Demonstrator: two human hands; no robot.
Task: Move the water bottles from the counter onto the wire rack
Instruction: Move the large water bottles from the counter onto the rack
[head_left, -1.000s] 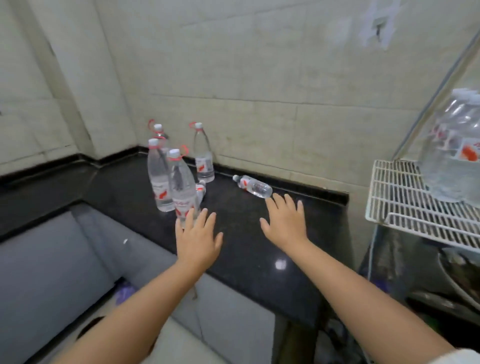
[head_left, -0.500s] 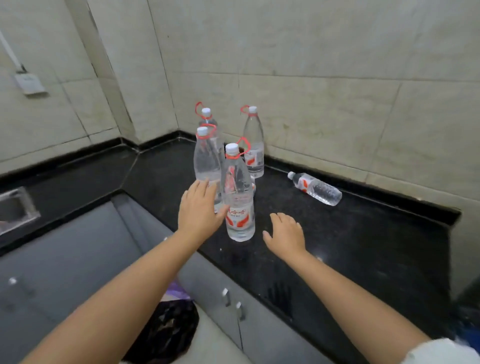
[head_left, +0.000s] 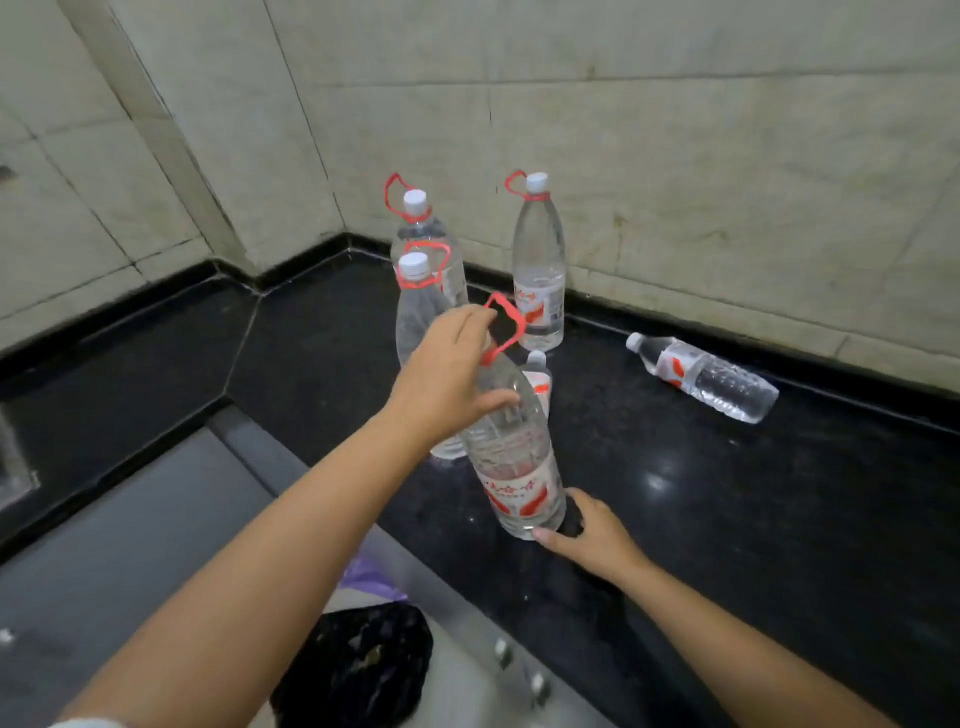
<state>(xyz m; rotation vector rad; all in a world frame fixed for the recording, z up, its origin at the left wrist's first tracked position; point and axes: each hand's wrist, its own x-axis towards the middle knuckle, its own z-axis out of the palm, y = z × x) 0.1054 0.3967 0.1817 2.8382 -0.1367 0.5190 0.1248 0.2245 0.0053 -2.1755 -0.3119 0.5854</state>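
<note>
Six water bottles on the black counter (head_left: 727, 519), wire rack out of frame, so nothing visibly racked. Left hand (head_left: 447, 379) curls round the neck of the nearest big bottle (head_left: 511, 457), centre frame, by its red carry loop (head_left: 506, 327); right hand (head_left: 587, 530) wraps fingers round its base. Half a second ago both hands were open, just reaching. Remaining: three tall bottles (head_left: 538, 265) upper centre, a small upright one (head_left: 537, 374), a fallen small bottle (head_left: 701, 376) at right.
</note>
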